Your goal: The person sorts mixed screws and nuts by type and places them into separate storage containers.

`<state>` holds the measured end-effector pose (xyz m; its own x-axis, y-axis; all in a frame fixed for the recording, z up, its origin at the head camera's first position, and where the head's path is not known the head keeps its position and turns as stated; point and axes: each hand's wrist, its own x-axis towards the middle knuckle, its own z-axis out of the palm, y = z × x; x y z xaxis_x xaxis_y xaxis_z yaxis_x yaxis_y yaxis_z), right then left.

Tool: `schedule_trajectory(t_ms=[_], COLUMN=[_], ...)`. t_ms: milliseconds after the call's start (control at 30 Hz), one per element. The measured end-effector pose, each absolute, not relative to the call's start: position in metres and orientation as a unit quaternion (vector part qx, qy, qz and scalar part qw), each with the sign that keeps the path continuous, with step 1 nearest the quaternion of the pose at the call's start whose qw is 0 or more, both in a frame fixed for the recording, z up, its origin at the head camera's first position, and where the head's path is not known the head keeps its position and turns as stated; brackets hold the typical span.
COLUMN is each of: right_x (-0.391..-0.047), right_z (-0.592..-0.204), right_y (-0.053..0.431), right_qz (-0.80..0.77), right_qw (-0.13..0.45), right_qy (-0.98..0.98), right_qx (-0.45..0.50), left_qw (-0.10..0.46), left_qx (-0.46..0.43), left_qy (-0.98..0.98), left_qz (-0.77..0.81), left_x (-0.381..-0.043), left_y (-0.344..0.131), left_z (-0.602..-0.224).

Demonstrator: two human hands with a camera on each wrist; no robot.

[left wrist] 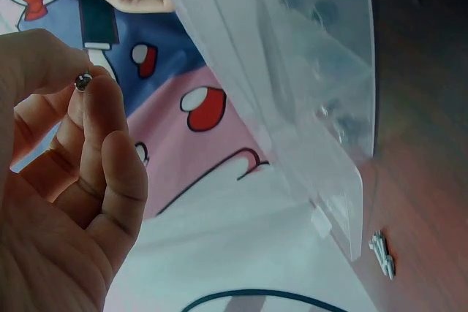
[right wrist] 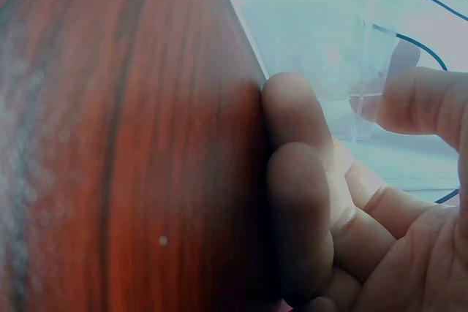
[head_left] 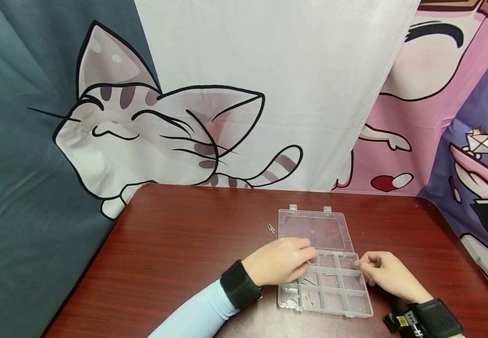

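A clear plastic compartment box (head_left: 332, 311) lies on the table with its lid (head_left: 311, 227) swung back. Over its left compartments, my left hand (head_left: 281, 262) pinches a small screw between thumb and fingertip; the screw's round metal head (left wrist: 83, 81) faces the left wrist camera. My right hand (head_left: 389, 273) grips the box's right edge, thumb on the inner side and fingers against the outer wall in the right wrist view. Small metal pins or screws (head_left: 309, 281) lie in several compartments. The left hand hides part of the box.
Several small metal pieces (head_left: 271, 229) lie on the reddish-brown table (head_left: 176, 263), left of the lid. Behind the table hangs a printed cloth (head_left: 227, 47) with a cat drawing. A tiny pale speck (right wrist: 163, 240) shows on the wood in the right wrist view.
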<state>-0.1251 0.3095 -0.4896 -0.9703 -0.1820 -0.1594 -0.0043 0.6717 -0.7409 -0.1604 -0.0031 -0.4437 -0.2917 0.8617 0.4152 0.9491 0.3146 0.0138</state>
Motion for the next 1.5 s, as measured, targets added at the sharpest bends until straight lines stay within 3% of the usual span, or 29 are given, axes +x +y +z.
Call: schedule_trajectory(t_ms=[700,1000,1233,1500], right_x=[-0.124,-0.125,-0.125,-0.125], right_z=[-0.488,-0.488,-0.489,-0.488], right_y=[0.309,0.308,0.309,0.309], right_qz=[-0.401,-0.404,-0.403,-0.400], right_qw=[0.103,0.110,0.106,0.104], right_qy=[0.909,0.907,0.908,0.909], right_qx=[-0.046,-0.041,-0.044,-0.046], left_qw=[0.172,0.058,0.053,0.038], left_qx=[-0.584,-0.520,-0.509,-0.452], left_qy=[-0.789,-0.850,-0.858,-0.888], left_qz=[-0.083,-0.057,-0.051,-0.073], left_x=[-0.150,-0.141,-0.148,-0.181], left_y=[0.005,-0.001,-0.007,-0.028], left_z=[-0.446,-0.449,-0.449,-0.450])
